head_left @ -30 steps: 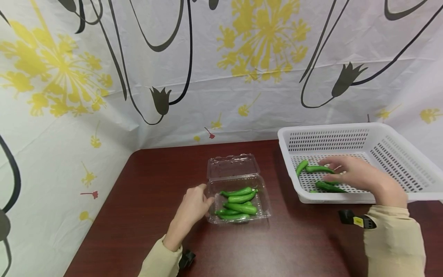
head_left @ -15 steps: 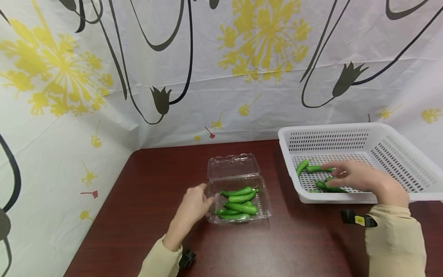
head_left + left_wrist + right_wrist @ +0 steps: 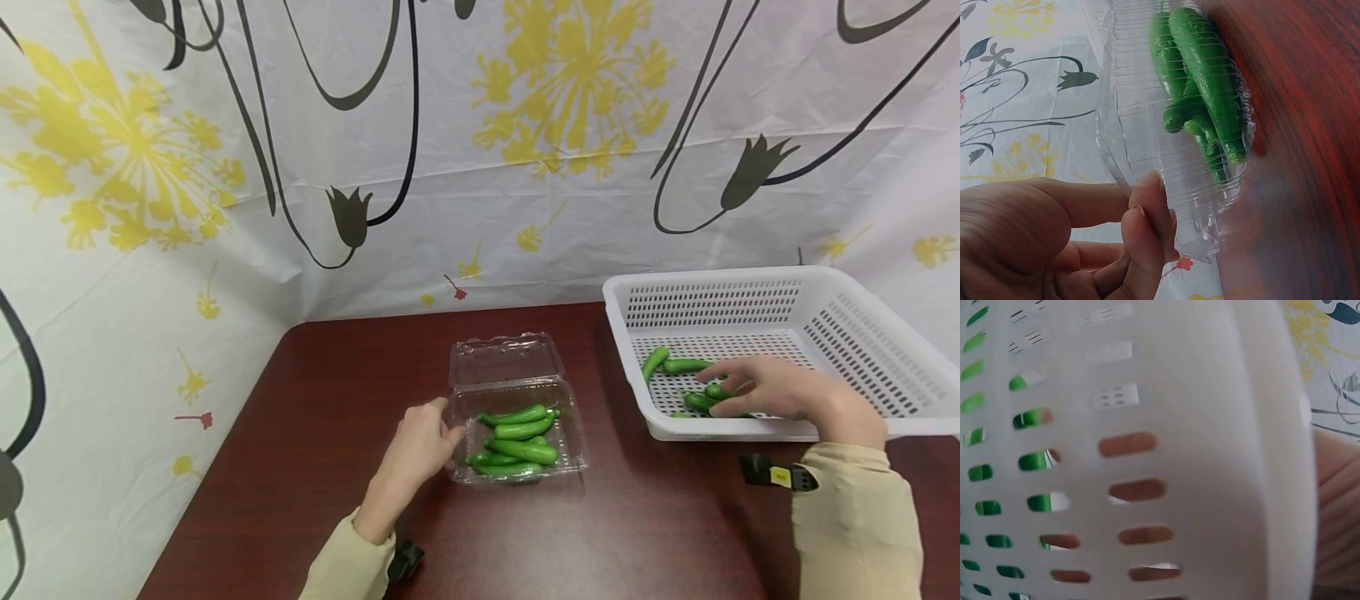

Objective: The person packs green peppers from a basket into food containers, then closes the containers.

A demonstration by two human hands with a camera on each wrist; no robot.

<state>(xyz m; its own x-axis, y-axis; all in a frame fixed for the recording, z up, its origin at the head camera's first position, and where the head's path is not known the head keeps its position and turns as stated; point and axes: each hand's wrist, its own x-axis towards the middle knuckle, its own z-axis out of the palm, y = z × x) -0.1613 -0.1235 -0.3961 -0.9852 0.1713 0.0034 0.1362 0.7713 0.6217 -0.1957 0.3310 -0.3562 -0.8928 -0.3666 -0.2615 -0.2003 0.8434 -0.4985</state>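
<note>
Right hand [image 3: 780, 387] fingers parted over green peppers [image 3: 684, 366] at the white basket's [image 3: 712, 300] near-left corner; contact undeterminable, basket wall obscuring the right wrist view. Left hand [image 3: 422, 433] pinches left edge of clear container [image 3: 517, 395], peppers inside.

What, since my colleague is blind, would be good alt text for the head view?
A person's right hand is inside a white basket of green peppers, while the left hand holds the side of an open clear plastic box containing more peppers, on a dark red table.
</note>
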